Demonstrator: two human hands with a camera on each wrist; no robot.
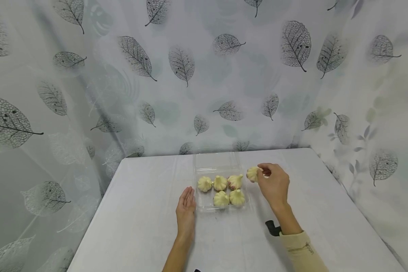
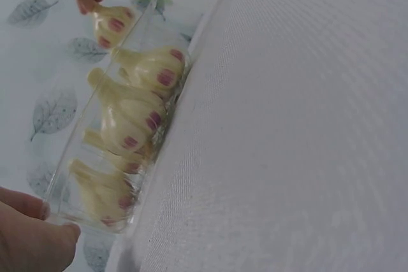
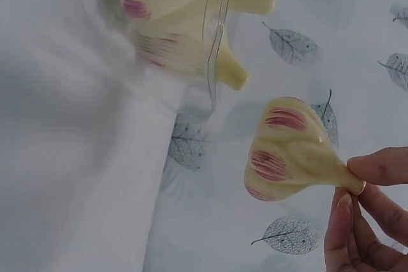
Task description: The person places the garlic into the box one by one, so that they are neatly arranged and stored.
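My right hand (image 1: 274,184) pinches a garlic bulb (image 3: 287,151) by its stem, between thumb and fingertips. It holds the bulb just right of a clear plastic box (image 1: 204,207); in the right wrist view the bulb hangs apart from the box wall. Several more pale yellow garlic bulbs (image 1: 220,183) with purple streaks sit inside the box, three in the far row and two in the near row. Against the box's left side rests my left hand (image 1: 186,211), its fingers straight. The left wrist view shows its thumb (image 2: 54,243) at the box's corner.
The box's transparent lid (image 1: 215,160) stands folded back on the far side. A white cloth covers the table (image 1: 139,226). Leaf-printed curtains (image 1: 204,75) surround the table at the back and sides. A black strap piece (image 1: 273,228) shows at the right wrist.
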